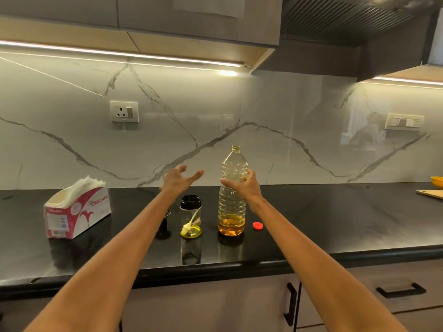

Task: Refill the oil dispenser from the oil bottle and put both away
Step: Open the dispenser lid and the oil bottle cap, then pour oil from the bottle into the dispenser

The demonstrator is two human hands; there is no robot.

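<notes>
A tall clear plastic oil bottle (pixel 231 207) stands uncapped on the black counter (pixel 311 219), with a little amber oil at its bottom. My right hand (pixel 244 186) grips it around the upper body. Its red cap (pixel 258 225) lies on the counter just to the right. Left of the bottle stands the small glass oil dispenser (pixel 191 218) with a black top, a white brush inside and a thin layer of yellow oil. My left hand (pixel 180 181) hovers above and behind the dispenser, fingers spread, holding nothing. A small black part (pixel 163 225) stands left of the dispenser, partly hidden by my left forearm.
A pink and white tissue box (pixel 78 212) sits at the left of the counter. At the far right edge are a wooden cutting board (pixel 431 194) and a yellow bowl (pixel 436 182). Cabinet doors with black handles (pixel 291 304) lie below the counter. Wall cupboards hang overhead.
</notes>
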